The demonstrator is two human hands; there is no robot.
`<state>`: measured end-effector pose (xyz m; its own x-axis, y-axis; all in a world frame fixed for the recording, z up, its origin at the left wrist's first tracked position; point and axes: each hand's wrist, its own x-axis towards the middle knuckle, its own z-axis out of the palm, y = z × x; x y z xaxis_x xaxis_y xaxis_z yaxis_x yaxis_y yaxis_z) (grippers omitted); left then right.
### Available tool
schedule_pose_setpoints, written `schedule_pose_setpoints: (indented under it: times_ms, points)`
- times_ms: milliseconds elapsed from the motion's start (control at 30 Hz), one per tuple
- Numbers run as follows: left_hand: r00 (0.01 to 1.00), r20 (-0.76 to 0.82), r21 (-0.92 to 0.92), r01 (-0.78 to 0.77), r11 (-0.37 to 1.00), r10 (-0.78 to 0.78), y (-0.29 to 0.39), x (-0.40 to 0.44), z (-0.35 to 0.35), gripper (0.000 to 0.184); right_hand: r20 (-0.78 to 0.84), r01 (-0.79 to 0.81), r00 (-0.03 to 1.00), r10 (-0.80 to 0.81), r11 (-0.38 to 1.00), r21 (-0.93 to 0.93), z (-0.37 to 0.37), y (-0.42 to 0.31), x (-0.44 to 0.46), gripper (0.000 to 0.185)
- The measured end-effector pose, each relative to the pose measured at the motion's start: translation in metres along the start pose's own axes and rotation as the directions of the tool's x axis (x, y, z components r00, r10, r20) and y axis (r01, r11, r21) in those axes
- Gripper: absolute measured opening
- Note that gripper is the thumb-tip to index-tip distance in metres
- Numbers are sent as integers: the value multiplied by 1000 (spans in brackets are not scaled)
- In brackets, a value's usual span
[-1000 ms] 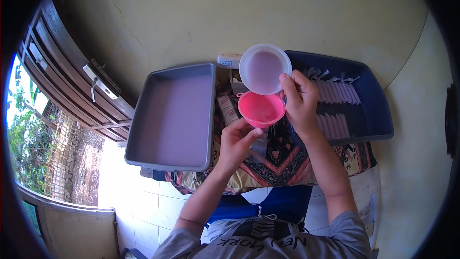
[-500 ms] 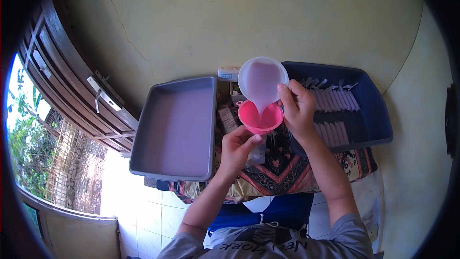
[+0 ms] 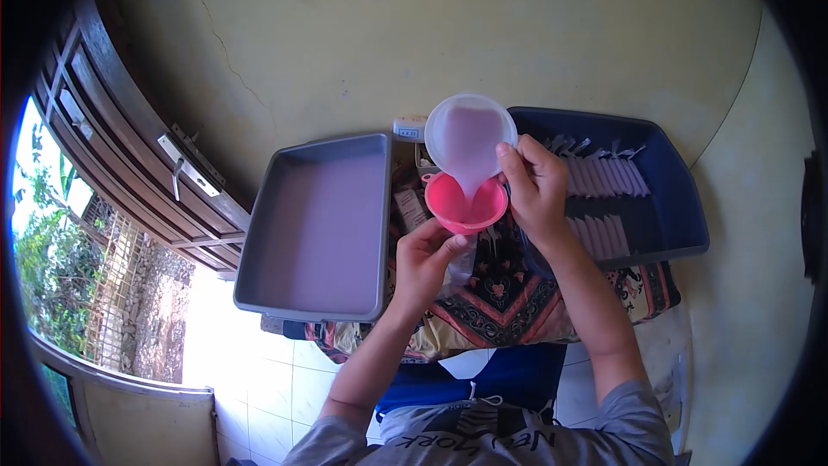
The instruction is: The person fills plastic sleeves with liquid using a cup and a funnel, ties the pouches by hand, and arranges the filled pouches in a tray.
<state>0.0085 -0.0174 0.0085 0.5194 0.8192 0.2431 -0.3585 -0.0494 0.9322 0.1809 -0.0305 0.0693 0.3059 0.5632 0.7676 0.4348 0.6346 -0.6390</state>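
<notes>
A translucent round cup [image 3: 470,134] of pale purple liquid is gripped at its right rim by my right hand [image 3: 536,190]. The cup tilts toward me, and a stream runs from its lip into a pink funnel [image 3: 467,204] just below. My left hand [image 3: 424,263] is closed on the funnel's underside. Beneath the funnel hangs a clear plastic bag [image 3: 463,266], partly hidden by my left hand; how it is held is not clear.
On the left stands a grey tub [image 3: 382,246] of purple liquid. The dark blue tub [image 3: 668,198] on the right holds rows of filled purple tubes [image 3: 604,174]. A patterned cloth [image 3: 500,306] covers the table. A wooden door [image 3: 138,138] is at far left.
The cup has tipped toward me, and liquid now flows from it into the funnel. Both hands still hold the same things. The view has shifted slightly.
</notes>
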Motion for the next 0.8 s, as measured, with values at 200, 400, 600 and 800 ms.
schedule_pose_setpoints:
  times_ms: [200, 400, 600, 800]
  points:
    - [1000, -9, 26, -4, 1000, 4, -1, -1, -2, 26, -35, -86, 995, 89, 992, 87, 4, -6, 0, 36]
    - [1000, -12, 28, 13, 1000, -12, 0, -2, -3, 25, -48, -278, 949, 313, 896, 345, 2, -4, 2, 33]
    - [1000, -20, 42, 7, 999, -6, 1, -2, -4, 24, -50, -335, 921, 387, 850, 406, 4, -8, 1, 33]
    - [1000, -10, 12, -13, 1000, 13, -2, -2, -5, 25, -38, -355, 913, 405, 839, 412, 5, -11, -1, 32]
